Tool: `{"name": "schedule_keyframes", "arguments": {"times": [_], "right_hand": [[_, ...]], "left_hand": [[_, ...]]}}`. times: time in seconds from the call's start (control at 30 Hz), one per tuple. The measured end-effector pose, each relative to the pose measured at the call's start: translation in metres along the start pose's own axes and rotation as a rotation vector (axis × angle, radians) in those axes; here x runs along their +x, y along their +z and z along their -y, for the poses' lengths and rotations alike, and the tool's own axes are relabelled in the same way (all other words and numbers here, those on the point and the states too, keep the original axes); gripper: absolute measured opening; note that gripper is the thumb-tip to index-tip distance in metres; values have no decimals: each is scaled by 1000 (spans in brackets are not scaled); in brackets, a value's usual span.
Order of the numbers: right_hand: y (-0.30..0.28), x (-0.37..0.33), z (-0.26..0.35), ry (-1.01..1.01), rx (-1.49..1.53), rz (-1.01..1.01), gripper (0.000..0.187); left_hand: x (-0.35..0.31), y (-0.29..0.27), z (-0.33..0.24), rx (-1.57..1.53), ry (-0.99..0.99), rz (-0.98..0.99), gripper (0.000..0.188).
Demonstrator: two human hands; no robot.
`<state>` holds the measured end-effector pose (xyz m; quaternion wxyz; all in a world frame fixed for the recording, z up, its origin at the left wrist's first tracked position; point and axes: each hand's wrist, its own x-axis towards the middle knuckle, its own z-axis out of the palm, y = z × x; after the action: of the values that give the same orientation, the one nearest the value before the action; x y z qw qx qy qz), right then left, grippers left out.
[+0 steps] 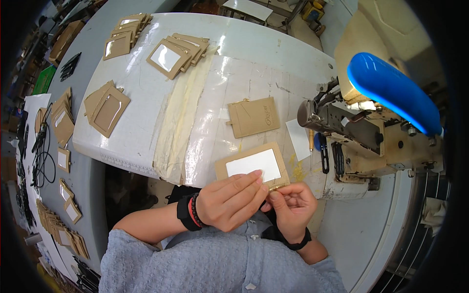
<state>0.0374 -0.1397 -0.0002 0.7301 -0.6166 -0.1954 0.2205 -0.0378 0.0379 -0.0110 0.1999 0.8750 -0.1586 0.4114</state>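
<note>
Bending over the worktop [254,30], the person has a tan card holder [251,162] off its near edge, just in front of their body. The right hand [294,205] pinches its lower right corner; the left hand [229,200] rests bent fingertips on the white window [249,166], the thumb hidden from me. Good handling here, I'd judge, means a firm pinch at that corner, light flat pressure on the window, and no flexing of the panel.

Beyond it, another tan holder [254,117] lies flat. Yellowed tape [181,119] crosses the glossy white top, with fanned holders [178,54] further off. A sewing machine [359,129] with a blue part [393,93] stands to the right, near black snips [324,155]; a grey bench [87,188] runs along the left.
</note>
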Motion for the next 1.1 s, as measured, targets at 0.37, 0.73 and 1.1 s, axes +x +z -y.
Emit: {"name": "schedule_keyframes", "arguments": {"times": [0.37, 0.73, 1.1], "right_hand": [[-30, 44, 35, -466, -793, 112, 25], [-49, 54, 41, 289, -432, 432, 11], [-17, 109, 8, -244, -560, 607, 8]], "left_hand": [[-1, -13, 14, -22, -31, 78, 22], [-1, -26, 22, -95, 21, 244, 18], [4, -15, 16, -295, 133, 218, 13]]}}
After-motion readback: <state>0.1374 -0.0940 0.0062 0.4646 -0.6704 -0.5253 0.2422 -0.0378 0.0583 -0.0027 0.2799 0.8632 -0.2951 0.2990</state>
